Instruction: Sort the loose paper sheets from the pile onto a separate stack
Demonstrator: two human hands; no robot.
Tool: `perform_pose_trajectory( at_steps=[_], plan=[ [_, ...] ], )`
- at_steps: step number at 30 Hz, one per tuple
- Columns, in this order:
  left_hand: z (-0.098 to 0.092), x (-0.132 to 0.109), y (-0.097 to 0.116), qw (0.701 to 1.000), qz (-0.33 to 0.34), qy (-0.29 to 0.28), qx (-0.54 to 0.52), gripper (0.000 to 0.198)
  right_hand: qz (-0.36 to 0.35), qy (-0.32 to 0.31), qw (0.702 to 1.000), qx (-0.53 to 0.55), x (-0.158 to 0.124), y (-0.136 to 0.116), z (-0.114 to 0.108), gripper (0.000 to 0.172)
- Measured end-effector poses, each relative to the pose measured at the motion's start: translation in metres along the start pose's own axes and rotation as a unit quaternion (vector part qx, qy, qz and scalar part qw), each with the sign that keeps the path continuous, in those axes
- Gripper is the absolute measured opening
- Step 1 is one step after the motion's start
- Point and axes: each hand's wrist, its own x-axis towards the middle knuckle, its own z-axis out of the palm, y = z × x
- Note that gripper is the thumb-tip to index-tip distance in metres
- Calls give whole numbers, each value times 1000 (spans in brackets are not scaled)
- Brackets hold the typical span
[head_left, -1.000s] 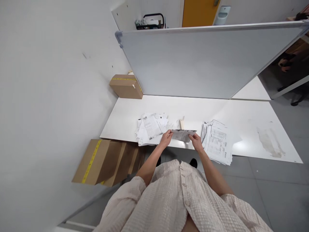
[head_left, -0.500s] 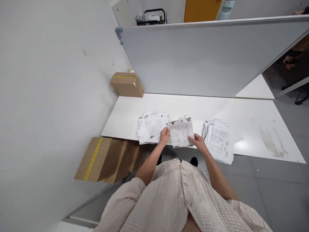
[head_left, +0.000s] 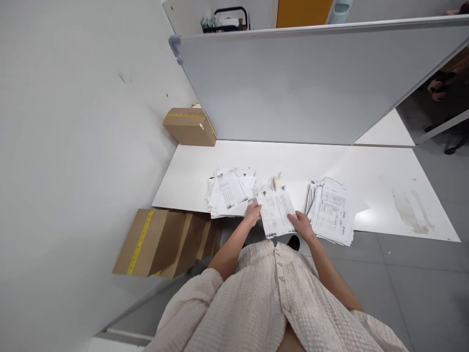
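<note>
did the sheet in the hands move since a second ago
Yes. The sheet, held by the left hand and right hand, has tipped from nearly edge-on to face up and come toward the person, now overhanging the near edge of the table.

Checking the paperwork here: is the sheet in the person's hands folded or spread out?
Spread out. The sheet shows its whole printed face, with the left hand holding one edge and the right hand the other.
</note>
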Motion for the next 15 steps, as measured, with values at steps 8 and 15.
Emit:
perform_pose_trajectory(
  at_steps=[8, 15],
  plan=[
    [19, 6, -47, 992, -73, -86, 64, 32, 97, 43, 986, 131, -18, 36, -22, 31],
    [41, 15, -48, 987, -62, -83, 122, 36, 106, 73, 985, 118, -14, 37, -34, 30]
  ],
)
